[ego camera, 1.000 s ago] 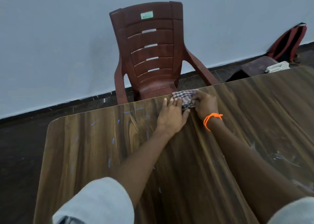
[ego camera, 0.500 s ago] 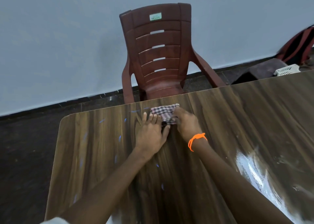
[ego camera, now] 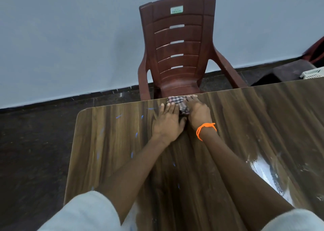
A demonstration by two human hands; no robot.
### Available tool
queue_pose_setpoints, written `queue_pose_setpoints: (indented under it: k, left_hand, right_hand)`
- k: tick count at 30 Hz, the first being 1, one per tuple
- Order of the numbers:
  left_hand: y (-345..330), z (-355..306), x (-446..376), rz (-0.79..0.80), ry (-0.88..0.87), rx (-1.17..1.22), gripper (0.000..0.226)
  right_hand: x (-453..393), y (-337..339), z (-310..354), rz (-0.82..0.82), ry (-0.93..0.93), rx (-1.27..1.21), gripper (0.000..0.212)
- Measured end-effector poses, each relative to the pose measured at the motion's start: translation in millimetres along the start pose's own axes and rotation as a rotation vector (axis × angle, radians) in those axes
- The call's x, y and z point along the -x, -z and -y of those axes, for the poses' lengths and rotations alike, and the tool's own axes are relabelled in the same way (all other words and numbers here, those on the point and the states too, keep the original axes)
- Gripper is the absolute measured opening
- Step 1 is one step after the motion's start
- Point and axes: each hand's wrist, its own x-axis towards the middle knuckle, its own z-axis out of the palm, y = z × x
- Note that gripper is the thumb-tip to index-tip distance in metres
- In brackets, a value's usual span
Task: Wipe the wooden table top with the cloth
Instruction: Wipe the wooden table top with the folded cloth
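Observation:
A small checked cloth (ego camera: pixel 178 102) lies folded at the far edge of the wooden table top (ego camera: pixel 108 143). My right hand (ego camera: pixel 198 111), with an orange thread at the wrist, presses down on the cloth's right part and covers it. My left hand (ego camera: pixel 168 122) lies flat beside it, fingers together, its fingertips touching the cloth's left side. Both arms stretch out across the table. Blue marks dot the wood left of my left hand.
A dark red plastic chair (ego camera: pixel 178 55) stands right behind the table's far edge, against a pale wall. A white basket (ego camera: pixel 312 72) and a dark mat lie on the floor at the far right. A glossy patch (ego camera: pixel 266 171) shines on the table's right.
The cloth and both hands slid back a little towards me half a second ago and have now pushed out again to the far edge in front of the chair.

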Motion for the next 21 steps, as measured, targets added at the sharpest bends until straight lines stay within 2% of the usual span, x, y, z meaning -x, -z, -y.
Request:
queue_pose_setpoints:
  k: [7,11,16,21]
  left_hand:
    - [-12.6,18.4,84.3,-0.071,0.014,0.078,0.076]
    - [-21.2,-9.4,122.1,-0.012,-0.017,0.073,0.081]
    - [-14.3,-43.2,110.3,0.05,-0.055,0.049,0.081]
    - [-2.7,-25.6,86.2,0.038,-0.013,0.02,0.074]
  right_hand:
    - [66.2,-21.1,22.4,0.042,0.122,-0.067,0.042]
    - [123.5,-7.8,12.1,-0.027,0.108,-0.117,0.042]
    - [142.7,11.4,-8.6,-0.055,0.022,-0.113,0.047]
    - [104.7,5.4,10.7,-0.042,-0.017,-0.115,0.039]
